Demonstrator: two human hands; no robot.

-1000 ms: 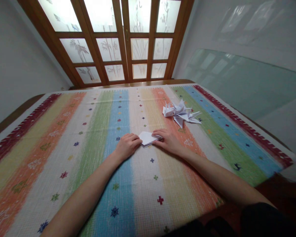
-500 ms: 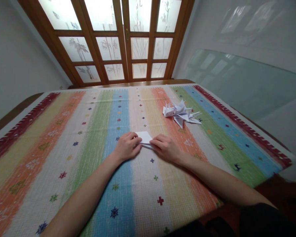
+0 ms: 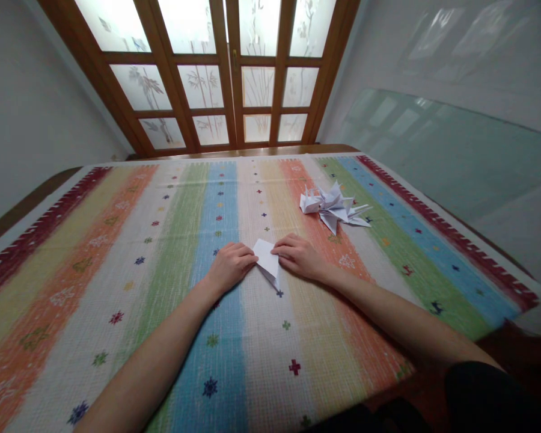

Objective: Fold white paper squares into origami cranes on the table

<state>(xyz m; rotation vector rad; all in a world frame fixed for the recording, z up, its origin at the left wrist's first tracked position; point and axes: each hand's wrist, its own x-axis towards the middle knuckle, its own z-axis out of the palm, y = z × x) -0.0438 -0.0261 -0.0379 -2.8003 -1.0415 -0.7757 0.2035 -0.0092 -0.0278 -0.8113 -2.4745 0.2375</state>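
Note:
A small folded sheet of white paper (image 3: 267, 260) lies between my hands near the middle of the table, turned so that one narrow point faces me. My left hand (image 3: 233, 264) pinches its left edge between thumb and fingers. On the opposite side, my right hand (image 3: 297, 255) grips the upper right edge, fingers pressed together. A lower layer of the paper stands slightly apart from the top one along the near left edge. Beyond my right hand rests a cluster of folded white paper cranes (image 3: 333, 207), touching one another.
A striped cloth (image 3: 171, 252) with small printed figures covers the table. Wooden doors with frosted panes (image 3: 207, 84) stand past the far edge. To the right, a pale glass panel (image 3: 433, 144) leans along the white wall.
The folded paper has been turned between my hands, its narrow end swinging toward me. My right hand has shifted slightly up along its edge. The paper cranes stay put.

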